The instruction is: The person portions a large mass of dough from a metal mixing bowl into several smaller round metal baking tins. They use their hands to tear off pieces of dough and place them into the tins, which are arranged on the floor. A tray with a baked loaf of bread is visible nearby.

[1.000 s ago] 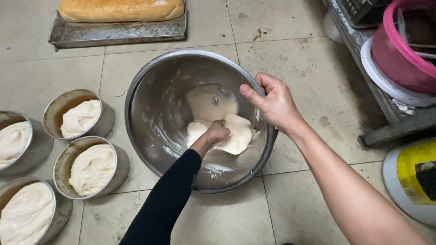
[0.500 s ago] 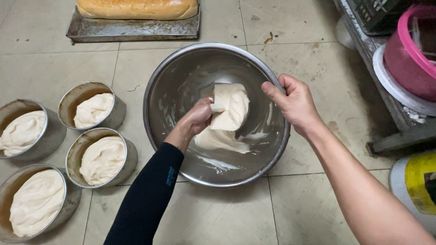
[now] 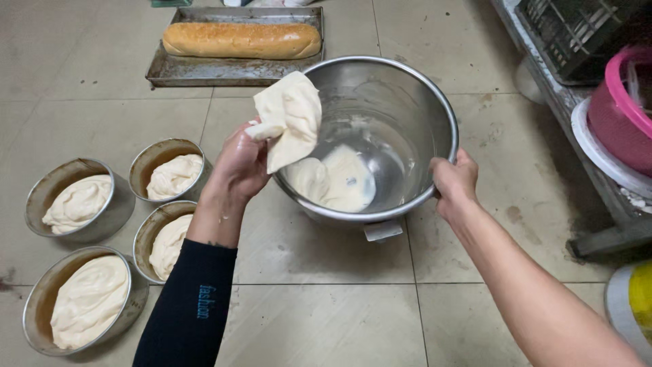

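From the head camera, looking down at a tiled floor [image 3: 326,319]: a big steel mixing bowl [image 3: 407,102] sits in the middle and serves as the landmark for everything else. The right hand [image 3: 454,180] is closed on the bowl's near right rim, fingers curled over the edge. The left hand [image 3: 239,163], on an arm in a dark sleeve [image 3: 187,306], is just beside the bowl's left rim and grips a batter-coated scraper [image 3: 288,115], held up above the rim; I take it for a flexible scraper, though the coating hides its shape. A pool of pale batter [image 3: 336,180] lies in the bowl's bottom, toward the near side.

Left of the bowl stand four round tins filled with the same batter: one tin [image 3: 170,170] nearest the left hand, another [image 3: 163,241] just below it, a third [image 3: 76,200] farther left, and the largest [image 3: 85,299] at the near left. Beyond the bowl, a worn metal tray [image 3: 204,68] carries a long baked loaf [image 3: 241,39]. To the bowl's right, well apart, a pink basket [image 3: 621,109] rests on a low metal rack [image 3: 584,136].
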